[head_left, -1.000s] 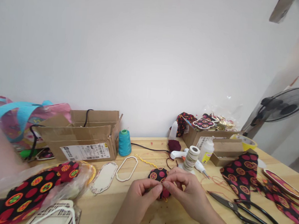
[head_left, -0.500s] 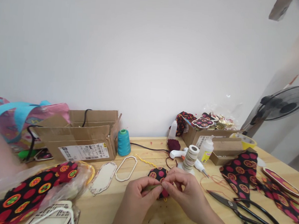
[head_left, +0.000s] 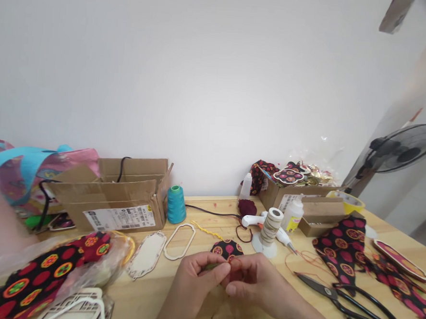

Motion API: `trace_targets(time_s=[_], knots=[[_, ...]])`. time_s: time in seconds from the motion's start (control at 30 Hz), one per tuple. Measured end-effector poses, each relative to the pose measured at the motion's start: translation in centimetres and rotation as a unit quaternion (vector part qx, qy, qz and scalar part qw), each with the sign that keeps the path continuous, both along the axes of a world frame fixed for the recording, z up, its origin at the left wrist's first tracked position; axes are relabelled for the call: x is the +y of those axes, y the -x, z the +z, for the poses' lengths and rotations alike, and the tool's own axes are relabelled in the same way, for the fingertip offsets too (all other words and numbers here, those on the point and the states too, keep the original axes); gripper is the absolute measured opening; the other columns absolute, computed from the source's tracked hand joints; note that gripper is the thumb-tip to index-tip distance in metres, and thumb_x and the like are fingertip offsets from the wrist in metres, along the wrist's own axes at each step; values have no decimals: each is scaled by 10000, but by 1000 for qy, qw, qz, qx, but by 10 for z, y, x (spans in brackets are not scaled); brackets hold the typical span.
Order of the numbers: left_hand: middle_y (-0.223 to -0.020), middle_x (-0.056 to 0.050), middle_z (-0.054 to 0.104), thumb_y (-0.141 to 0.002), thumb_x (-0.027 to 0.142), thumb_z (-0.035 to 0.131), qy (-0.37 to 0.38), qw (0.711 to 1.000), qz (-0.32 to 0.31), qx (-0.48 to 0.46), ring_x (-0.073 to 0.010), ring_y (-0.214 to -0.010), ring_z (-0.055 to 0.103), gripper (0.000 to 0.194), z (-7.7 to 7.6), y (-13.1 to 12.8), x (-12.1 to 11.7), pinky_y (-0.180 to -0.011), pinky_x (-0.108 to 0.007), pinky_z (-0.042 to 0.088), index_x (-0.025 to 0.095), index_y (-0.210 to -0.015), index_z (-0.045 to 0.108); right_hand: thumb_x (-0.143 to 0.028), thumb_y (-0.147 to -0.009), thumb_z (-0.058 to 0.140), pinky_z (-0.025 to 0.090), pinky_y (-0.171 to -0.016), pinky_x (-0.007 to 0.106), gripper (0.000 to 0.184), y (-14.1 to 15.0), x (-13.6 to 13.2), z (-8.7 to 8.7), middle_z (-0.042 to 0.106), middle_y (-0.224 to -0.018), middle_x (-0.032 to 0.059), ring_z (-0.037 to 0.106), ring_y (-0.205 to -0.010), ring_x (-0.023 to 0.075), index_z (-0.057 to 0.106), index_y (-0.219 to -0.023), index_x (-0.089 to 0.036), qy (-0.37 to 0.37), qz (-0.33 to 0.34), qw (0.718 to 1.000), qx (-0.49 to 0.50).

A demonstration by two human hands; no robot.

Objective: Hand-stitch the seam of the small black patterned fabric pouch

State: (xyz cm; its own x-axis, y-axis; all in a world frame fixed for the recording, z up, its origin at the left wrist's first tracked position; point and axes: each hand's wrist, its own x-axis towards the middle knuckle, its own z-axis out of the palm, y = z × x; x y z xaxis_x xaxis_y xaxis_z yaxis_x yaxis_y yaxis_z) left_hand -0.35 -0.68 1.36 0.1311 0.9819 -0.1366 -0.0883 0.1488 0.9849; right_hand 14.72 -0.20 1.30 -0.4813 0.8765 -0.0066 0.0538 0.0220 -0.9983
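Observation:
My left hand [head_left: 195, 282] is closed, its thumb and forefinger pinching a small olive-green thing [head_left: 212, 266] mostly hidden by the fingers. Close against it, my right hand [head_left: 261, 280] is closed too, fingertips drawn together around a fine red thread [head_left: 236, 262]. Just beyond the fingertips a dark patterned fabric piece [head_left: 226, 247] lies on the wood, partly covered by the hands. From its far edge runs a twisted yellow cord [head_left: 206, 230]. A pale oval frame [head_left: 180, 241] and a cream plaque [head_left: 147, 255] lie to the left.
Black-handled scissors [head_left: 357, 303] rest at right, near patterned fabric [head_left: 341, 247]. A twine spool [head_left: 271, 226], white glue gun [head_left: 254, 220] and glue bottle [head_left: 294, 215] stand behind my right hand. A teal thread cone [head_left: 176, 205] stands beside a cardboard box [head_left: 113, 196].
My right hand has shifted slightly, its thumb dropping lower and away from my left fingertips. A red thread loop now shows between the hands. My left hand keeps its pinch.

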Motion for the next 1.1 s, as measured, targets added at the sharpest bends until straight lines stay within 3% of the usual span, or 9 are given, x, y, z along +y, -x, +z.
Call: trace_targets(time_s=[0.13, 0.33, 0.53, 0.77, 0.97, 1.03, 1.1], knots=[[-289, 105, 353, -528, 353, 690, 46, 998, -10, -42, -9, -287, 175, 220, -1, 0, 0, -313, -164, 94, 152, -589, 623, -322, -637, 634, 274, -456, 190, 185, 0, 1, -3, 512, -483, -43, 367, -446, 52, 684, -630, -144, 40, -10, 999, 34], [-316, 102, 356, -540, 319, 686, 55, 993, -40, -96, -4, -304, 147, 198, -1, 0, -3, -327, -176, 62, 142, -585, 612, -313, -642, 642, 227, -434, 177, 163, -7, 2, 2, 557, -515, -32, 370, -443, 41, 669, -603, -157, 80, -15, 996, 48], [-330, 102, 348, -524, 301, 682, 66, 995, -61, -38, -8, -303, 160, 182, 4, -1, -7, -329, -184, 82, 137, -569, 617, -321, -673, 617, 221, -435, 188, 200, -14, 5, 3, 526, -491, -32, 361, -448, 49, 665, -621, -134, 57, -13, 996, 67], [-400, 78, 407, -525, 288, 664, 4, 991, -120, 54, -19, -361, 216, 190, -6, -1, -6, -384, -192, 124, 112, -578, 614, -275, -634, 645, 335, -495, 211, 153, -17, 11, 11, 579, -579, -3, 474, -499, 78, 680, -626, -126, 69, 39, 995, 53], [-483, 30, 540, -529, 283, 644, 30, 985, -96, 138, -65, -398, 371, 213, -11, -5, -10, -403, -195, 222, 114, -656, 616, -182, -605, 635, 337, -480, 205, 65, -18, 19, 30, 535, -535, -23, 461, -518, 90, 690, -611, -149, -68, 76, 985, -139], [-537, 7, 576, -540, 314, 637, 26, 986, -84, 141, -84, -435, 411, 240, -14, -5, -8, -423, -204, 254, 110, -666, 632, -163, -623, 603, 319, -472, 208, 81, -13, 16, 39, 540, -534, -24, 464, -520, 95, 684, -619, -165, -158, 76, 955, -241], [-520, 8, 565, -559, 324, 619, 7, 988, -65, 141, -90, -447, 408, 237, -16, -4, -5, -434, -209, 261, 104, -643, 649, -127, -615, 578, 288, -462, 218, 105, -5, 10, 46, 552, -546, -24, 463, -521, 99, 662, -583, -181, -267, 46, 900, -343]])
